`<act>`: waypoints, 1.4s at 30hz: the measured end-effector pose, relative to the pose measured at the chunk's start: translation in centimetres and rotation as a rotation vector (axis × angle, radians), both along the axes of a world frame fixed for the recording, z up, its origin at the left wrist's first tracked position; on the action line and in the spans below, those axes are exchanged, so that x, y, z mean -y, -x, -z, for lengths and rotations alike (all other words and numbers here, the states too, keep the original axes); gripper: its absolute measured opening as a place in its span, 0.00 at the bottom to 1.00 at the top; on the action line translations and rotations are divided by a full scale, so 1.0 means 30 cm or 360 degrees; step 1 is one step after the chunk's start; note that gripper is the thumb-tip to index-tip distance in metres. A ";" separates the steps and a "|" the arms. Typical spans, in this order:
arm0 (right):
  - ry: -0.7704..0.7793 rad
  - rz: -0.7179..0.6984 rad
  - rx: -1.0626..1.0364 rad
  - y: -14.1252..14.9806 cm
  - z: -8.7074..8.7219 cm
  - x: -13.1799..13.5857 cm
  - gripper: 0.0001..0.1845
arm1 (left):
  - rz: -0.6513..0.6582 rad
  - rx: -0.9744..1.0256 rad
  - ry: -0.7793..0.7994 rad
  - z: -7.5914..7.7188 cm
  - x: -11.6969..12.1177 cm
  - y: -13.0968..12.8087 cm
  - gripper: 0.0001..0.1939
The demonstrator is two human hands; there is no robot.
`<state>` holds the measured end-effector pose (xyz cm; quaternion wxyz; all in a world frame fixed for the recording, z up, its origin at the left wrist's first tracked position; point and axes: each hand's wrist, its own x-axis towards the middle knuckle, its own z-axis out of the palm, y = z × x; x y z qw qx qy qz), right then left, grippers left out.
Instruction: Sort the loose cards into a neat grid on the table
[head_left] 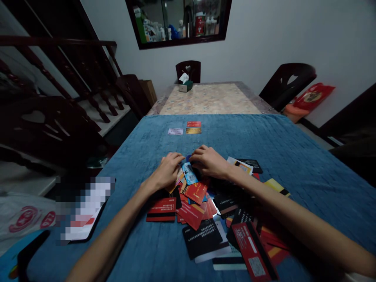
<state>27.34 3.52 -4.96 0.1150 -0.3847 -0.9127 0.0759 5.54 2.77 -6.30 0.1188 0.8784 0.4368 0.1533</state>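
A loose heap of plastic cards (205, 211), red, black, white and yellow, lies on the blue cloth (293, 156) in front of me. My left hand (167, 170) rests knuckles up at the heap's far edge, its fingers curled down onto the cards. My right hand (209, 160) sits beside it, fingers bent and pressing on the pile. Between the two hands a light blue card (189, 173) shows. What the fingertips pinch is hidden. Farther away on the cloth lie a white card (175, 131), a red card (194, 124) and a gold card (193, 131), set apart in a small group.
Beyond the cloth the table's patterned top (208, 100) carries a tissue box (185, 84). Dark wooden chairs stand at the far end (188, 70), right (286, 84) and left (44, 129). A stair railing (58, 62) runs at left. A dark tray (82, 207) lies at the cloth's left edge.
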 end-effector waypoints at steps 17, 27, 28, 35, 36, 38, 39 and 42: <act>0.0199 -0.0045 0.0173 0.018 -0.021 0.140 0.16 | 0.0283 -0.0074 0.0085 0.014 0.062 0.002 0.26; 0.0260 -0.0094 0.0209 -0.011 -0.047 0.136 0.20 | 0.0325 -0.0143 0.0140 -0.010 0.075 0.010 0.25; 0.0267 -0.0091 0.0238 -0.010 -0.052 0.139 0.20 | 0.0342 -0.0135 0.0125 -0.007 0.075 0.010 0.25; 0.0289 -0.0126 0.0337 -0.004 -0.076 0.167 0.28 | 0.0450 -0.0077 0.0145 0.001 0.072 0.013 0.23; 0.0283 -0.0132 0.0341 -0.005 -0.074 0.168 0.29 | 0.0456 -0.0077 0.0144 -0.001 0.074 0.013 0.22; 0.0270 -0.0150 0.0327 -0.008 -0.067 0.168 0.30 | 0.0477 -0.0082 0.0118 -0.007 0.078 0.012 0.20; 0.0270 -0.0165 0.0316 -0.010 -0.065 0.167 0.30 | 0.0491 -0.0088 0.0099 -0.011 0.080 0.011 0.20; 0.0282 -0.0207 0.0294 -0.018 -0.066 0.166 0.29 | 0.0546 -0.0109 0.0042 -0.026 0.088 0.009 0.15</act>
